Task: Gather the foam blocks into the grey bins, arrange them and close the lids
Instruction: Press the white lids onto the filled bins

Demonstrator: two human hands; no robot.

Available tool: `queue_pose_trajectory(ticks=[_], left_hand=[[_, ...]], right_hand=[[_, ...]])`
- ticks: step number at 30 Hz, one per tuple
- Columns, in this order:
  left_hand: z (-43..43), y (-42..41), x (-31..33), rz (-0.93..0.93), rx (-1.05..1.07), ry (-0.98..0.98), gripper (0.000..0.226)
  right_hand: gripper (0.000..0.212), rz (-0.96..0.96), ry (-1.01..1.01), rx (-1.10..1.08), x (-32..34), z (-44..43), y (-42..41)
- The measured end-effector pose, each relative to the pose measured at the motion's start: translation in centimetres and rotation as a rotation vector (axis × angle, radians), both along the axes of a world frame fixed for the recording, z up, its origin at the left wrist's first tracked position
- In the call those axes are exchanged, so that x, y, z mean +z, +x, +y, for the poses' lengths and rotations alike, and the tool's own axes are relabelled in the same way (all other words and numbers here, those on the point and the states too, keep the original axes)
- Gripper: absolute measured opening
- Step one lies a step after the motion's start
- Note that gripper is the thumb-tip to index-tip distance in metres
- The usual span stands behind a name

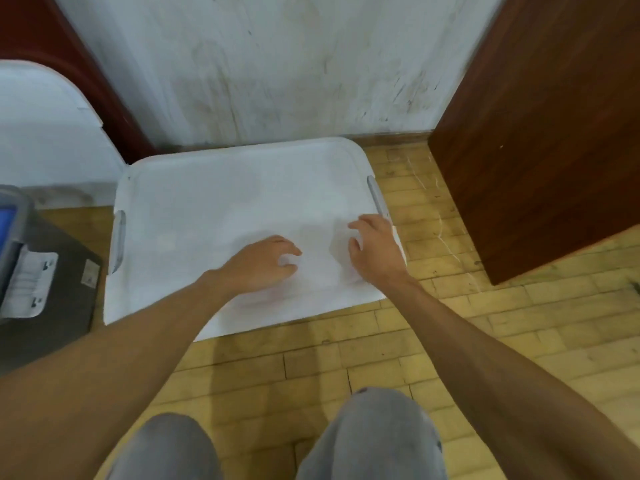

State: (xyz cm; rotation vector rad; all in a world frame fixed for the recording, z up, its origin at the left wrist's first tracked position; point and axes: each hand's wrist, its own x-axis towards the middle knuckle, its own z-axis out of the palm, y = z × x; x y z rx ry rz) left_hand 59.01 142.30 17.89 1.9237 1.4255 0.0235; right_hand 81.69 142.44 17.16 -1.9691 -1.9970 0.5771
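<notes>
**Pressing the white lid down onto its bin**

I see both hands on the white lid (207,209), which lies flat over a bin on the floor (485,341), close to the wall (277,64). The bin itself is hidden under the lid, and so are any foam blocks inside. The left hand (263,263) rests near the middle of the lid. The right hand (375,252) is near the right edge, just below the right grey latch (375,197). On both hands the fingers are loosely bent with the tips on the plastic, and as far as I can see they grip nothing.

I judge the step to be the seating of the lid. To do it well, I would press evenly with both hands, one toward each side, until the rim sits down all around. Then I would fold the right latch and the left grey latch (117,242). Pressing only at the right could leave the left side raised.

The floor is of yellowish small blocks, with some scratches. The wall is white and stained. A dark brown cabinet (536,133) stands at the right, apart from the lid. At the left stands a second grey bin (59,306) with something blue (7,223) in it, but I cannot tell if this is foam. Behind it another pale lid (45,133) stands upright.
</notes>
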Motion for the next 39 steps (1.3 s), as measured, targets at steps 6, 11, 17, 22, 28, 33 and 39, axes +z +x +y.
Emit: queue_pose_trajectory(ticks=[6, 11, 17, 22, 28, 33, 39], left_hand=[[-4.8, -3.5, 15.9, 0.112, 0.162, -0.142, 0.024], [-9.1, -7.9, 34.9, 0.137, 0.308, -0.228, 0.024], [-15.5, -13.4, 50.1, 0.095, 0.498, -0.166, 0.022], [-21.2, -22.7, 53.4, 0.08, 0.624, -0.079, 0.006], [-25.1, -36.9, 54.8, 0.028, 0.665, -0.03, 0.007], [-25.7, -45.9, 57.0, 0.027, 0.596, -0.062, 0.008], [-21.0, -51.1, 57.5, 0.073, 0.488, -0.088, 0.017]], right_hand=[[0.02, -0.036, -0.324, 0.359, 16.5, -2.8, -1.7], [0.023, -0.037, -0.395, 0.509, 35.0, -4.7, -6.4], [0.03, -0.04, -0.447, 0.566, 48.8, -8.7, -14.0], [0.033, -0.025, -0.481, 0.582, 52.7, -11.8, -22.0], [0.029, -0.105, -0.502, 0.612, 55.7, -15.1, -34.6], [0.026, -0.118, -0.512, 0.574, 57.5, -16.5, -43.6], [0.026, -0.133, -0.453, 0.584, 58.8, -13.7, -48.8]])
